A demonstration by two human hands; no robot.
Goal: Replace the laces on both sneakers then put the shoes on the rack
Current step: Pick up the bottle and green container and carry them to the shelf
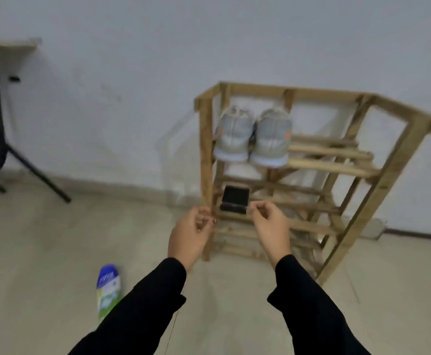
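The two grey mesh sneakers [237,135] sit on the slatted wooden rack [206,149] at twelve o'clock from our left grip [192,231] and right grip [268,224], both curled, whether on anything we cannot tell; bumping that light frame might, we judge, spill them.

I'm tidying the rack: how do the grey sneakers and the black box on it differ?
The grey sneakers sit on an upper shelf; the black box sits on a lower one. The sneakers are two, side by side, heels toward the camera; the box is single and smaller. Both rest on slats at the left end of the rack.
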